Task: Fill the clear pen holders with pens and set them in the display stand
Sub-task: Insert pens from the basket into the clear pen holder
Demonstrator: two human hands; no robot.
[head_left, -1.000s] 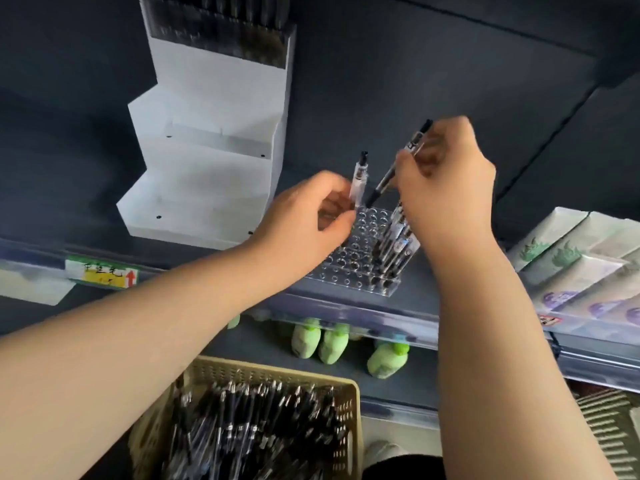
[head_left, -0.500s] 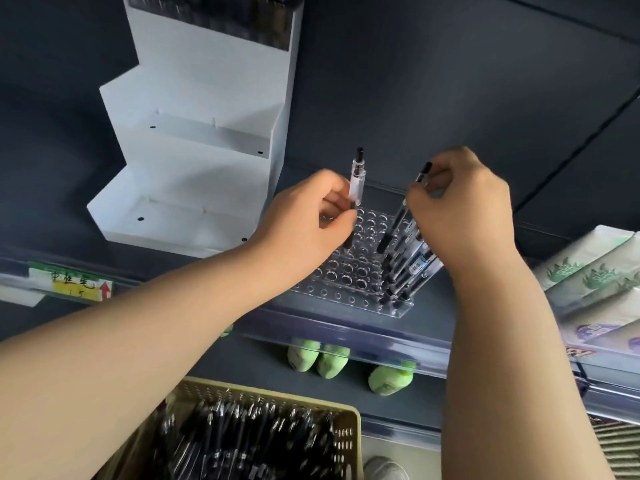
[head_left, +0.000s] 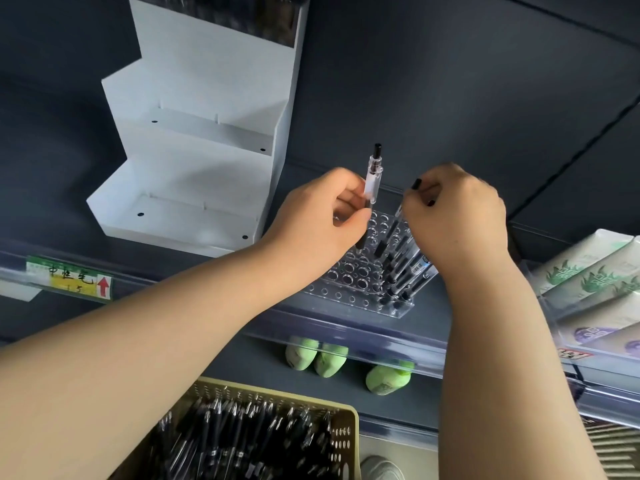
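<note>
A clear pen holder with rows of round holes sits on the dark shelf, its right-hand rows filled with several black pens. My left hand pinches an upright clear pen over the holder's back left holes. My right hand pinches the top of a black pen whose lower end goes down among the filled rows. The white stepped display stand rises behind on the left, with dark pens in its top tier.
A tan basket full of black pens sits below, near my body. Green items lie on the lower shelf. Packets with green prints are stacked at the right. A yellow price label hangs on the shelf rail.
My right hand has come down, lowering its black pen into the holder. My left hand has held its pen nearly still above the holes.
</note>
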